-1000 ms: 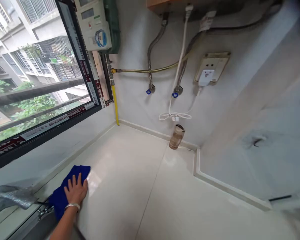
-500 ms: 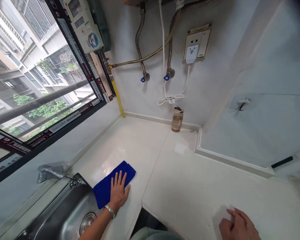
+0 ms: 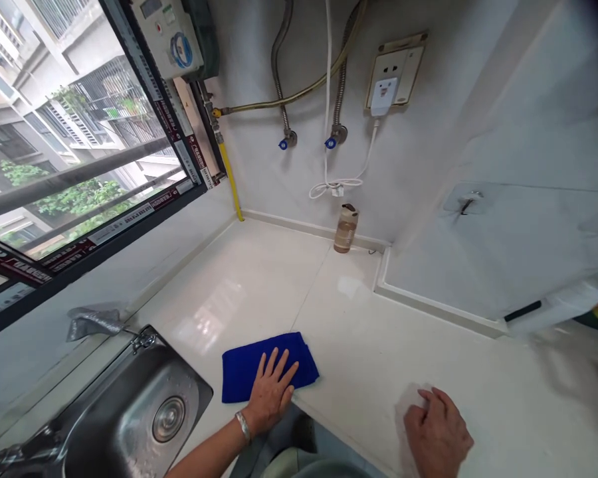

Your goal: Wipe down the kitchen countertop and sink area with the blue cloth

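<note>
A folded blue cloth (image 3: pixel 259 362) lies flat on the white countertop (image 3: pixel 359 358), across the seam near the inner corner of the front edge. My left hand (image 3: pixel 270 393) rests palm down on it, fingers stretched and spread, with a silver bracelet at the wrist. To the right, my right hand (image 3: pixel 438 431) is at the counter surface, its fingers curled in loosely. I see nothing in it, though its palm side is hidden.
A steel sink (image 3: pixel 129 411) is set into the counter at left, with bubble wrap (image 3: pixel 94 323) behind it. Against the back wall stands a brownish bottle (image 3: pixel 346 229), below a white cable and socket (image 3: pixel 396 73). A white tubular object (image 3: pixel 563 309) lies far right.
My left hand and the blue cloth have moved right, away from the sink and over the counter seam. My right hand shows further left and higher. The view has shifted somewhat.
</note>
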`<state>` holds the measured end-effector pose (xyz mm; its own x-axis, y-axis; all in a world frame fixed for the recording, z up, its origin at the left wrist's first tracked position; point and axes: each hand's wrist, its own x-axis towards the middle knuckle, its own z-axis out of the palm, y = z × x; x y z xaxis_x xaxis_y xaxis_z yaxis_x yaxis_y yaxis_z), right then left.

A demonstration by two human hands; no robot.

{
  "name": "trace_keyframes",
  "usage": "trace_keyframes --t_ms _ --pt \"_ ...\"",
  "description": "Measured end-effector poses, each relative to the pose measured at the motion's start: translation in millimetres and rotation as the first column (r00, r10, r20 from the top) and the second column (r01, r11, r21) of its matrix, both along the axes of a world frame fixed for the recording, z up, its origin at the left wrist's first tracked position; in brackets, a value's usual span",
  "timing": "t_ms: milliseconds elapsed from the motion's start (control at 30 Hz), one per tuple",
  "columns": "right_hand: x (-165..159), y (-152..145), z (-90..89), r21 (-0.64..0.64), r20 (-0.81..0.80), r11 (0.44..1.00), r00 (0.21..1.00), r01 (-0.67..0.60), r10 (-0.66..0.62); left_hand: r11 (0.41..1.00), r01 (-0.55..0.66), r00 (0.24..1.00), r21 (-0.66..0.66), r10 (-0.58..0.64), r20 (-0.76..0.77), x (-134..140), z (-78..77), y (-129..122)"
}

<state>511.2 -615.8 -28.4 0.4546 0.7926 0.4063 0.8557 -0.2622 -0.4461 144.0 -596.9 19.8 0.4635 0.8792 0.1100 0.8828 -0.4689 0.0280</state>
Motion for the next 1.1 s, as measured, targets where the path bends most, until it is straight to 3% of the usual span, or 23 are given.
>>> trace_keyframes --t_ms 300,467,667,933,1100 --pt "2.8 -0.7 -1.2 0.026 0.039 1.000 0.999 -0.015 0.014 0.995 0.078 0.976 -0.065 -0.063 0.210 71.0 -9.2 18.2" --pt "0.4 0.7 0.2 0.040 0.055 0.999 0.998 0.026 -0.028 0.985 0.159 0.956 -0.068 -0.136 0.258 101.3 -6.0 29.1" --pt "3.9 2.9 -1.5 0.031 0.050 0.998 0.998 -0.047 0.046 0.971 0.234 0.939 -0.053 -0.211 0.271 107.1 -8.5 51.7" --pt "2.9 5.2 -8.3 0.012 0.100 1.000 0.995 -0.016 0.015 0.960 0.280 0.921 -0.023 -0.262 0.290 109.1 -20.8 110.9" --pt "14.0 0.0 -25.0 0.095 0.041 0.983 0.987 -0.157 0.153 0.950 0.312 0.915 0.009 -0.303 0.266 97.7 -18.9 146.3"
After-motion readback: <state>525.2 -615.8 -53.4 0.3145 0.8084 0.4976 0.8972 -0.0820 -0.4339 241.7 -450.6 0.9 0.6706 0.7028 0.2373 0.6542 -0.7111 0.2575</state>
